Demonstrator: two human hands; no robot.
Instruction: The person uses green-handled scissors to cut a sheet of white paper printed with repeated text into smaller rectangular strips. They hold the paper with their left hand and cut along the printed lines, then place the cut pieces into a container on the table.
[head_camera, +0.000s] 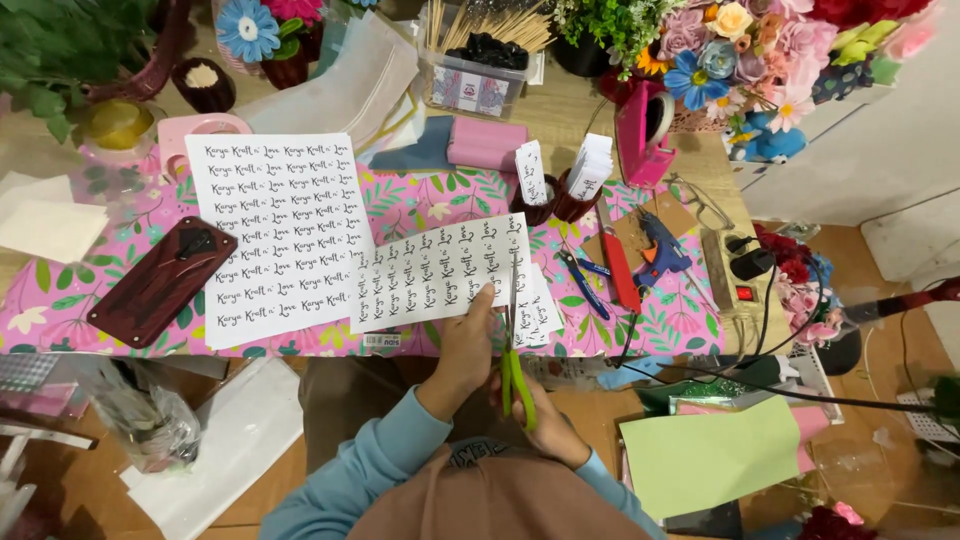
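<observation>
Both hands at the bottom centre of the frame are cutting a printed label sheet with green-handled scissors.

Left hand (468, 345) has its fingers closed on the near edge of the label sheet (440, 270), holding it over the front edge of the table (60, 290); right hand (545, 420) has its fingers through the handles of the scissors (516, 345), blades partly open and well into the sheet. A narrow strip (540, 305) at the sheet's right side is nearly parted; most rows look uncut. A second full sheet (275, 235) lies untouched at centre left. Cut labels (590, 165) stand in two small cups at upper centre. A glue gun (658, 250) lies to the right.
</observation>
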